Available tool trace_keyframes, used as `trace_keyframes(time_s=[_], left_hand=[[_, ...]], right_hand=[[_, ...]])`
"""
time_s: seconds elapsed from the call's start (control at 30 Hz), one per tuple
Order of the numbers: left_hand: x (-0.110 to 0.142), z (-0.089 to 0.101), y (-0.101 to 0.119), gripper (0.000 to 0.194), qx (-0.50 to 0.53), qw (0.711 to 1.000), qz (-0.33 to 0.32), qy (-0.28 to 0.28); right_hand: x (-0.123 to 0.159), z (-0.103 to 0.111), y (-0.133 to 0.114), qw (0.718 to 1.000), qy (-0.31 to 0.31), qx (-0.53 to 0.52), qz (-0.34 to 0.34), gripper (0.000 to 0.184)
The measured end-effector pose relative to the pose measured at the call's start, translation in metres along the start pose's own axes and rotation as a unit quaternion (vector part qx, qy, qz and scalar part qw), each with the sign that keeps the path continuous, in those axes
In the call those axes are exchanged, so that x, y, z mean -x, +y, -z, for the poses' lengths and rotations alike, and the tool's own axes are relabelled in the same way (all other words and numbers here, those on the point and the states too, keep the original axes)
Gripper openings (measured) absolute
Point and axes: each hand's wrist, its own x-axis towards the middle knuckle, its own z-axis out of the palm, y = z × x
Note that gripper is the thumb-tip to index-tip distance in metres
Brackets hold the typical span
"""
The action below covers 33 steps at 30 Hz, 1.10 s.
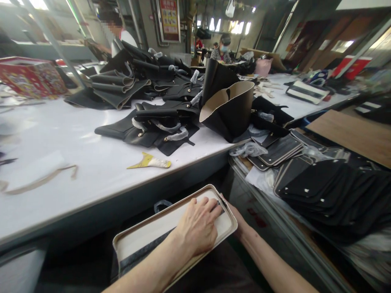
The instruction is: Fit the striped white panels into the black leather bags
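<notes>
A long, shallow, box-like bag piece (175,212) with rounded corners sits tilted over my lap, its pale inside facing up and a dark strip along its floor. My left hand (200,223) reaches into it, fingers bent and pressed against the floor near the far right end. Whether something small is under those fingertips cannot be seen. At the same end, on the outside, my right hand (236,217) grips the wall; its fingers are mostly hidden behind the rim. A plastic-wrapped handle (162,205) shows beyond the piece's far side.
The white worktable (100,179) edge runs just ahead. On it lie a yellow-and-white tool (149,161), black bag parts with wrapped handles (159,128) and an upright rolled black piece (232,110). Stacked black panels (332,187) stand at the right. Two people work further back.
</notes>
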Motion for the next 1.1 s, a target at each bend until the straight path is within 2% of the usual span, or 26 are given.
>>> trace_keyframes(time_s=[0.07, 0.13, 0.2, 0.3, 0.5, 0.63, 0.8, 0.97, 1.1], left_hand=[[0.000, -0.001, -0.002, 0.026, -0.010, 1.000, -0.005, 0.006], [0.000, -0.002, -0.005, 0.024, -0.019, 1.000, -0.010, 0.014], [-0.001, -0.004, -0.008, 0.024, -0.024, 0.999, -0.016, 0.022], [-0.003, -0.007, -0.013, 0.025, -0.020, 0.999, -0.026, 0.026], [-0.006, -0.010, -0.018, 0.017, -0.032, 0.998, -0.039, 0.028], [-0.010, -0.006, -0.021, 0.012, -0.019, 0.998, -0.052, 0.042], [-0.026, -0.002, -0.028, 0.012, -0.013, 0.998, -0.048, 0.029], [-0.030, -0.010, -0.031, 0.015, -0.013, 0.995, -0.093, 0.035], [-0.026, -0.010, -0.033, 0.018, -0.002, 0.996, -0.064, 0.054]], right_hand=[[0.006, 0.008, 0.000, 0.998, -0.040, -0.031, -0.043, 0.056], [0.013, 0.016, -0.001, 0.998, -0.043, -0.020, -0.033, 0.054], [0.020, 0.022, -0.001, 0.998, -0.009, 0.063, 0.023, 0.053], [0.024, 0.026, 0.001, 0.976, 0.034, 0.200, 0.083, 0.050], [0.027, 0.025, 0.004, 0.935, 0.048, 0.331, 0.116, 0.047], [0.029, 0.024, 0.000, 0.921, 0.044, 0.360, 0.144, 0.046], [0.032, 0.023, -0.001, 0.924, 0.033, 0.355, 0.137, 0.045], [0.033, 0.022, 0.000, 0.915, 0.037, 0.374, 0.147, 0.044], [0.032, 0.021, -0.002, 0.899, 0.014, 0.406, 0.162, 0.042]])
